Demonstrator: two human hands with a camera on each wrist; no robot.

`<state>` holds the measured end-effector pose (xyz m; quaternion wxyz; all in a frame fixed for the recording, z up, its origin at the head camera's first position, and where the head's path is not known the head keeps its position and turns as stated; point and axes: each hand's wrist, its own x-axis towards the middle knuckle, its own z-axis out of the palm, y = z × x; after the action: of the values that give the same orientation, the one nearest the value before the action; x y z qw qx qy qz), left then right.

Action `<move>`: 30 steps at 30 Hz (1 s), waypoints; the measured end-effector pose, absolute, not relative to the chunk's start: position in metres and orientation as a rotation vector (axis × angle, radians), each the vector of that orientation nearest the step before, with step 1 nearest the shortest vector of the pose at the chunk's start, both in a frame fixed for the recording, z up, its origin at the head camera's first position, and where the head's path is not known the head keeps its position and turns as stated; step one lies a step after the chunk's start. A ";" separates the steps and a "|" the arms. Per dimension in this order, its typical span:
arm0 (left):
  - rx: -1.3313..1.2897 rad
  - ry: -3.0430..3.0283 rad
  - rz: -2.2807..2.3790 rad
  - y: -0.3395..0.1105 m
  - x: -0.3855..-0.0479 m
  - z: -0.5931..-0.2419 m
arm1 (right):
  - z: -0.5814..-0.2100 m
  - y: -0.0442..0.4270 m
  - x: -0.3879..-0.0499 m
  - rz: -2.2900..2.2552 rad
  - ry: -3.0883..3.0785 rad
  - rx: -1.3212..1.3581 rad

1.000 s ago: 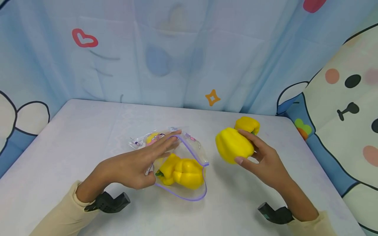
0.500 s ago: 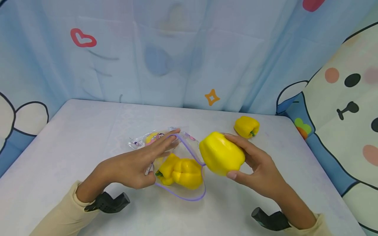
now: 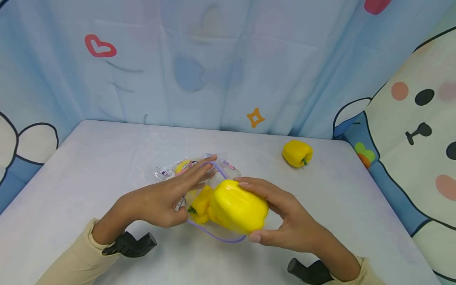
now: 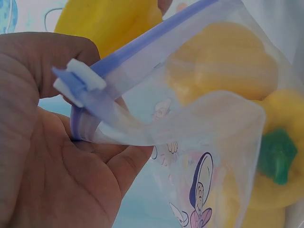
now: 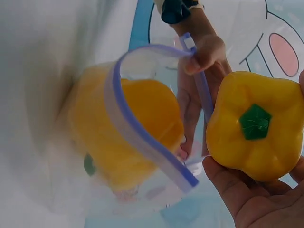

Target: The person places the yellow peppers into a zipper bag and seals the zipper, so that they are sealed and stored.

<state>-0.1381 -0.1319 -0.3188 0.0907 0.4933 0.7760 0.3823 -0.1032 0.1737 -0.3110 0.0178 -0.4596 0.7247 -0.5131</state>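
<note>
My right hand [image 3: 299, 221] grips a yellow bell pepper [image 3: 239, 208], thumb below and fingers above, at the mouth of a clear zip bag [image 3: 210, 236] with a purple rim. The right wrist view shows this pepper's green stem [image 5: 256, 122] and my fingers beneath it. My left hand [image 3: 160, 202] keeps the bag's mouth spread with its fingers extended at the rim; the white slider [image 4: 80, 81] lies near its thumb. More yellow bell peppers [image 4: 280, 152] lie inside the bag, partly hidden in the head view by the held one.
Another yellow bell pepper [image 3: 297, 153] lies at the back right of the white table [image 3: 117, 158]. A blue patterned curtain [image 3: 199, 71] hangs behind the table, with cartoon-printed fabric at both sides.
My right hand has carried its pepper leftward and down, from beside the far pepper to the bag's mouth. The left hand and bag have stayed in place.
</note>
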 end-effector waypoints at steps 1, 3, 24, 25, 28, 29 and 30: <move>1.460 2.306 1.134 -0.132 -0.138 -0.319 | -0.312 0.171 -0.103 -1.586 2.237 -1.441; 1.441 2.301 1.132 -0.132 -0.138 -0.318 | -0.314 0.167 -0.103 -1.566 2.218 -1.465; 1.427 2.386 0.958 -0.132 -0.131 -0.311 | -0.323 0.146 -0.104 -1.325 2.419 -1.362; 1.424 2.389 0.953 -0.132 -0.131 -0.311 | -0.324 0.146 -0.104 -1.315 2.426 -1.357; 1.424 2.398 0.934 -0.131 -0.131 -0.312 | -0.326 0.145 -0.105 -1.284 2.446 -1.351; 1.424 2.398 0.928 -0.131 -0.130 -0.312 | -0.327 0.145 -0.106 -1.276 2.449 -1.352; 1.422 2.398 0.923 -0.131 -0.130 -0.312 | -0.328 0.144 -0.106 -1.268 2.454 -1.352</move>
<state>-0.1303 -0.1314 -0.3125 0.1022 0.4817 0.8123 0.3126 -0.1060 0.1440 -0.3276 0.0331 -0.4394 0.7975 -0.4121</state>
